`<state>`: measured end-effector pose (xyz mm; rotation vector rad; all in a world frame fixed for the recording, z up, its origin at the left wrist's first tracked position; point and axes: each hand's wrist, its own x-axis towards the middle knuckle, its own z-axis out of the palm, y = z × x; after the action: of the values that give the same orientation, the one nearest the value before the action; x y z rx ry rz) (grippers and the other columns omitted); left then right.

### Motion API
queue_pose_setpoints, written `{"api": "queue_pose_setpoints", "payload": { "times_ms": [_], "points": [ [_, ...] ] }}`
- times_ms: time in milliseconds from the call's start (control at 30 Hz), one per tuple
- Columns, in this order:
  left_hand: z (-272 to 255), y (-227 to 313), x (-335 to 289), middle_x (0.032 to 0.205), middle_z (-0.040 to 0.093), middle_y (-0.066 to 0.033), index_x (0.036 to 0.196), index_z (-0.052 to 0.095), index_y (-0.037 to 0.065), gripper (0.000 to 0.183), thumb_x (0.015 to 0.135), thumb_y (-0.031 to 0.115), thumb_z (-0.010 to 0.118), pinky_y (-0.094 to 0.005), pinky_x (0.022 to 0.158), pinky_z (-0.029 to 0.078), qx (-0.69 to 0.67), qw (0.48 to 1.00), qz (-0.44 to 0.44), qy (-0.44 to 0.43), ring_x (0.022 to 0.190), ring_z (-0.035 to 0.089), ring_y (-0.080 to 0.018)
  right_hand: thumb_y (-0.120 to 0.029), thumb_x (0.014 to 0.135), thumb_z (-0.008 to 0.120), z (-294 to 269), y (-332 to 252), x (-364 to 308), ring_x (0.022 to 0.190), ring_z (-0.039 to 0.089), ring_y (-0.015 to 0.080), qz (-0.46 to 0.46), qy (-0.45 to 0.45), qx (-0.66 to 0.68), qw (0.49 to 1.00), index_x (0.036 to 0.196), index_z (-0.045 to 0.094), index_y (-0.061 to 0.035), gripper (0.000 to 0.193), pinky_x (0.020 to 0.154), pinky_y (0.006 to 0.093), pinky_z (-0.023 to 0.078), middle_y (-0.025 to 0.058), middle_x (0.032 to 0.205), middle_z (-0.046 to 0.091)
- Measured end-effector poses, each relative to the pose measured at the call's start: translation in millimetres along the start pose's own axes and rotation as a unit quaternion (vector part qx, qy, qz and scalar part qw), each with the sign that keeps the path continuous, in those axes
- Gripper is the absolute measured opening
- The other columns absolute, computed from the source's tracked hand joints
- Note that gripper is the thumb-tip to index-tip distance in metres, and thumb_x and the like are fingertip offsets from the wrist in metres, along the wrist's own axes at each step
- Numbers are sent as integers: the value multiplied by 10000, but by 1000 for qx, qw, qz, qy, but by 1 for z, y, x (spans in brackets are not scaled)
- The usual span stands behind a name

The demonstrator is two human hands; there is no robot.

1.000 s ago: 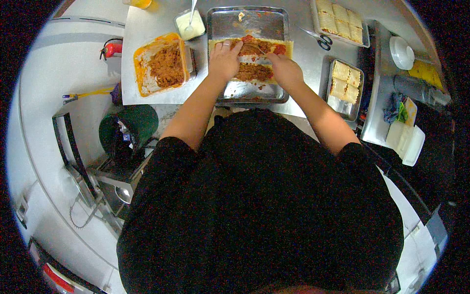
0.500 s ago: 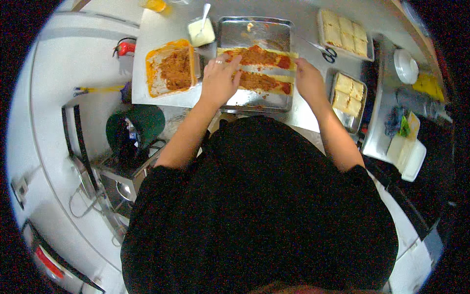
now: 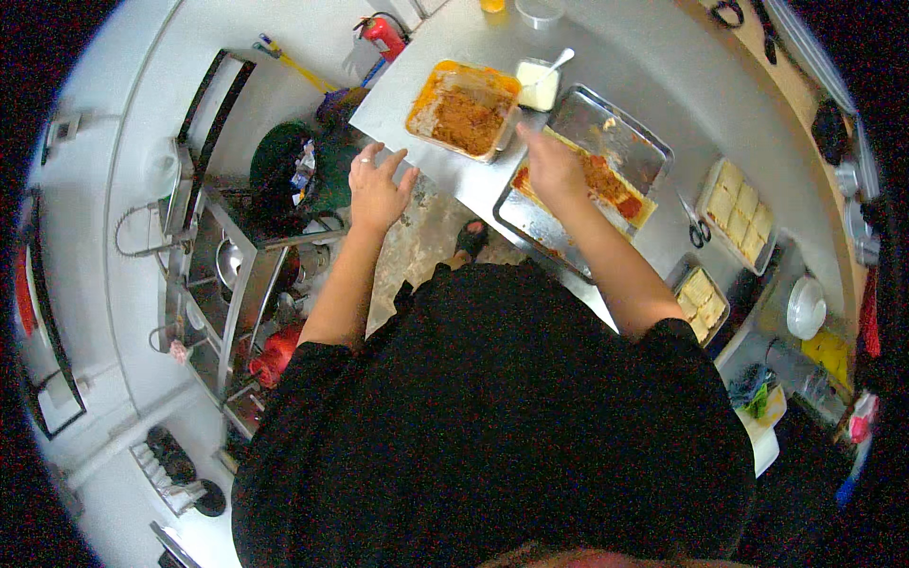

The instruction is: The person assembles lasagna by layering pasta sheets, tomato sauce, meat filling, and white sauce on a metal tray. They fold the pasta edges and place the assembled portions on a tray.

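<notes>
My left hand (image 3: 381,194) is held over the floor beside the table's edge, empty, its fingers spread. My right hand (image 3: 554,172) reaches over the left side of a metal baking tray (image 3: 663,156), by a filled strip; its fingertips are blurred and partly hidden. Pale yellow pasta-like strips topped with reddish minced filling (image 3: 606,182) lie on the tray, partly covered by my right hand and forearm. To the left stands a clear tub (image 3: 412,121) smeared orange, with brown minced filling inside. A small container of creamy white sauce (image 3: 540,87) with a white spoon (image 3: 565,57) sits beyond.
Scissors (image 3: 698,227) lie right of the tray. Two trays of pale rolled pieces, a larger one (image 3: 739,213) and a smaller one (image 3: 701,301), stand further right. On the floor at left are a dark green bin (image 3: 327,189) and a metal rack (image 3: 241,284).
My body has turned left, so the table appears rotated. My left hand has come off the filled strip and out past the table edge. My right hand has moved to the tray's left side.
</notes>
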<state>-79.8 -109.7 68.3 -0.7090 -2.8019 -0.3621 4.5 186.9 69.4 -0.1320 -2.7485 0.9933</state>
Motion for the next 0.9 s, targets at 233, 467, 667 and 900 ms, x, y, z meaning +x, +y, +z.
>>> {"api": "queue_pose_setpoints", "payload": {
  "times_ms": [233,467,667,900],
  "points": [
    [-4,-110,-86,1431,503,-192,1188,703,145,402,826,312,758,-480,1069,403,-17,995,-97,-28,1302,475,-395,-90,937,493,20,-24,7,1026,652,385,28,-41,-69,996,1294,616,-136,380,882,481,525,206,1142,670],
    [49,-295,-217,1434,502,-212,1240,675,116,411,865,280,718,-457,1089,402,-26,955,-222,-194,1333,463,-370,-220,897,569,12,-60,31,896,696,342,241,-95,14,966,1215,633,-89,350,793,469,539,209,1042,697],
    [80,-406,-298,1196,639,-208,1279,604,-4,479,930,322,639,-433,957,493,20,860,-245,-448,1060,618,-359,-410,980,554,68,-85,17,861,683,295,322,71,73,941,1145,627,-55,398,759,425,523,193,947,693],
    [90,-449,-266,1221,638,-217,1286,607,-1,498,932,348,631,-437,973,484,-25,824,-277,-494,1092,618,-359,-660,994,384,112,-60,7,1256,513,330,409,257,643,594,1351,553,-67,712,1055,472,384,175,1342,573]
  ]
}}
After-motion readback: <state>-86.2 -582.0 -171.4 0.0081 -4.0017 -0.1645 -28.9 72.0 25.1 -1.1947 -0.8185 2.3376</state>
